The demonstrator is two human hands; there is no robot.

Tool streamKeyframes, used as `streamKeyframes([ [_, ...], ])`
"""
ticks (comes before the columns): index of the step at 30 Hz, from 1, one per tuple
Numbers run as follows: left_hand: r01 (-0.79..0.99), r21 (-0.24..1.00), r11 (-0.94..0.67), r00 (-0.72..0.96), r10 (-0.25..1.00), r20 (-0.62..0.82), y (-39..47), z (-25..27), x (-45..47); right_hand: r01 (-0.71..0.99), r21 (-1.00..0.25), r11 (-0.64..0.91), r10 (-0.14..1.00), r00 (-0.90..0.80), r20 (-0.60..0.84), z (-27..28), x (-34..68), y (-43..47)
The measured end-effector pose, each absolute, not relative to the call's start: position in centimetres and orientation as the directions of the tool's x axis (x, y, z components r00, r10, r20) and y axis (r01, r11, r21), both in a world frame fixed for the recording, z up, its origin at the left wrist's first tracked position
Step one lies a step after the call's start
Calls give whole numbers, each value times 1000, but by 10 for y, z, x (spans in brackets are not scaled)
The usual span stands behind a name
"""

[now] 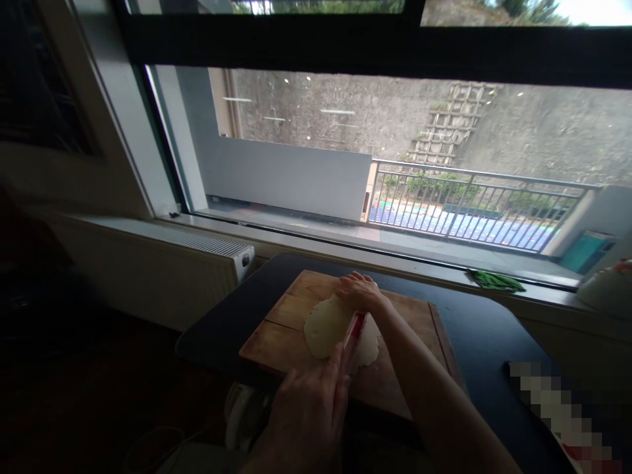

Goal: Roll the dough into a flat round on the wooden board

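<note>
A thin, uneven sheet of pale dough (320, 326) lies on a wooden board (281, 322). My left hand (313, 398), closest to me, is wrapped round the near end of a slim red-and-pale rolling pin (354, 329), which slants away across the dough. At the far side of the dough, my right hand (358, 289) lies palm down with its fingers stretched to the left. The far end of the rolling pin reaches the heel of this hand; whether the palm presses on it is hidden.
Under the board is a dark table (224, 322) with rounded corners. A radiator (187, 270) stands at left, below the window. On the sill lies a green cloth (496, 281), with a pale rounded object (607, 288) farther right. A blurred-out item (553, 408) sits at the table's right.
</note>
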State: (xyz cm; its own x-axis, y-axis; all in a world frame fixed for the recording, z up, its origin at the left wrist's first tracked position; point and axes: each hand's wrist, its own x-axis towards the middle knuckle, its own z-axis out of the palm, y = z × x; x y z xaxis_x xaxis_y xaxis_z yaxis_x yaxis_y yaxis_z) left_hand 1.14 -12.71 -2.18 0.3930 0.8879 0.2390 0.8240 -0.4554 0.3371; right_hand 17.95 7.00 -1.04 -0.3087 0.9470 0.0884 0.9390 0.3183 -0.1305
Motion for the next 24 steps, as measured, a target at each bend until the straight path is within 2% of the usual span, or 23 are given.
streamKeyframes([
  [4,806,289,-517,461,854,242,-136,-19,22,946,-128,296,954,-287,85,-12,205,41],
  [10,767,186,-615,599,789,139,-149,-37,37,979,-73,190,975,-180,134,-23,258,-26],
  [13,755,246,-607,576,794,192,-149,-40,27,976,-52,213,967,-203,152,-24,251,-25],
  [18,755,387,-529,449,848,283,-141,-20,5,941,-44,334,918,-315,242,-11,201,13],
  [21,781,398,-481,397,875,277,-136,-13,3,931,-43,361,894,-333,299,-2,174,26],
  [24,781,357,-512,441,858,263,-139,-17,9,932,-46,359,890,-327,319,-2,174,21],
])
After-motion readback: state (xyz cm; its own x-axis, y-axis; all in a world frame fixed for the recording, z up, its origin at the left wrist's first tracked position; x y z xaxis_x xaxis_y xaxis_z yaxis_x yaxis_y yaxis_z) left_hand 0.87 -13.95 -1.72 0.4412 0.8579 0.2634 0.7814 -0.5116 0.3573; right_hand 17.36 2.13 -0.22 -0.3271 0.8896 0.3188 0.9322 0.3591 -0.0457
